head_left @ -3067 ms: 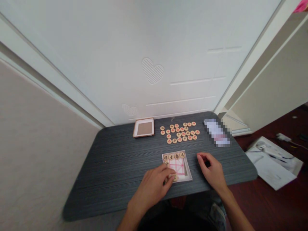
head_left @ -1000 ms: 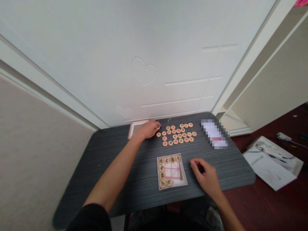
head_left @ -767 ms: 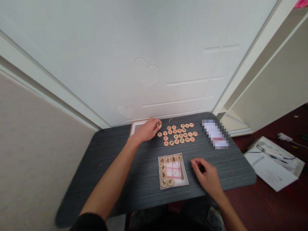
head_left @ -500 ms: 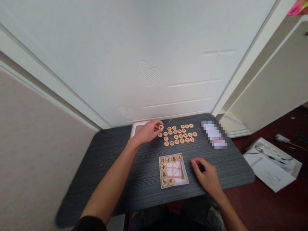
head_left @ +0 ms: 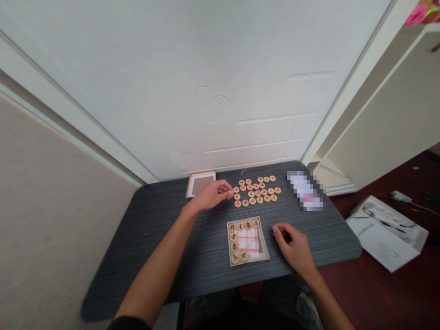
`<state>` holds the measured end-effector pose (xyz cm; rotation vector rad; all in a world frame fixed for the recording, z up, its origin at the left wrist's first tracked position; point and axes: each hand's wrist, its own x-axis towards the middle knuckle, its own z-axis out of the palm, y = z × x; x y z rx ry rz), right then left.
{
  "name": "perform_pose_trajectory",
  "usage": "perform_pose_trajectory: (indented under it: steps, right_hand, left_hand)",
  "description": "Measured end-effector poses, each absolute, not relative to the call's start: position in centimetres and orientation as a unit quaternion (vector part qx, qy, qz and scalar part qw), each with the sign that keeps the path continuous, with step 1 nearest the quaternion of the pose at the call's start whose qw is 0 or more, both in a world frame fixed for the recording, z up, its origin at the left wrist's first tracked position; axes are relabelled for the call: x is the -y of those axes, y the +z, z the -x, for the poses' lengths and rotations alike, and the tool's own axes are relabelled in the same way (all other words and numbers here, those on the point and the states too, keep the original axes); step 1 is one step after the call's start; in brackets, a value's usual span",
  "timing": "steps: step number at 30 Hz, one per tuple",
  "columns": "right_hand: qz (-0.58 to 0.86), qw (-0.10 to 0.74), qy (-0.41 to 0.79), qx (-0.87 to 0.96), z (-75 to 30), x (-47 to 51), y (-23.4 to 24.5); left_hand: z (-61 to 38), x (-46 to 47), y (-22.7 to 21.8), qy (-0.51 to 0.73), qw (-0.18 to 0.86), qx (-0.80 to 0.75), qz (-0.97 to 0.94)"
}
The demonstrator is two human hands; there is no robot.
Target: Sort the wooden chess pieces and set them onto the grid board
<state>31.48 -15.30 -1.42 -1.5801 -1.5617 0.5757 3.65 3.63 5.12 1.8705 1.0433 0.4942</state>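
My left hand (head_left: 216, 194) reaches to the left edge of a group of round wooden Chinese chess pieces (head_left: 258, 193), some marked red and some black. Its thumb and fingers are pinched on a chess piece (head_left: 231, 194), mostly hidden by the fingertips. Loosely curled, my right hand (head_left: 291, 244) rests on the table, with nothing visible in it. Just left of it lies a shallow white box (head_left: 264, 258). Several black-marked pieces (head_left: 234, 246) line the box's far and left sides and its near left corner, over a sheet with pink lines.
A box lid (head_left: 189, 187) with a brown edge lies behind my left hand. A blurred-out whitish item (head_left: 305, 190) is at the right on the dark table (head_left: 144, 247). White panels (head_left: 213, 137) rise behind the table. An open white box (head_left: 388, 233) with cables sits at floor level.
My left hand has moved slightly down and nearer to me, from the upper left of the pieces. The black-marked piece it held up is now mostly hidden. The right hand stays put.
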Motion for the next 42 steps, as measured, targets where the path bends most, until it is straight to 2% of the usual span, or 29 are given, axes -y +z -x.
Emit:
perform_pose_trajectory:
  steps: [5, 10, 23, 31, 42]
  right_hand:
    - [0.626, 0.411, 0.233, 0.620, -31.5, 15.3, -1.3]
    - [0.624, 0.414, 0.230, 0.621, -31.4, 15.3, -1.1]
    - [0.624, 0.415, 0.241, 0.617, -31.3, 15.2, -1.0]
    - [0.620, 0.420, 0.245, 0.616, -31.4, 15.2, -1.2]
    - [0.621, 0.416, 0.251, 0.615, -31.4, 15.2, -1.1]
  left_hand:
    - [-2.6, -2.6, 3.6, 0.117, 0.394, -0.466, -0.784]
    - [-2.7, -2.9, 3.3, 0.088, 0.352, -0.483, -0.797]
    - [-6.0, -5.7, 5.2, 0.121, 0.164, -0.501, -0.841]
    - [-10.3, -10.5, 3.4, 0.059, 0.154, -0.548, -0.820]
    - [-9.9, -10.9, 3.0, 0.045, 0.129, -0.556, -0.820]
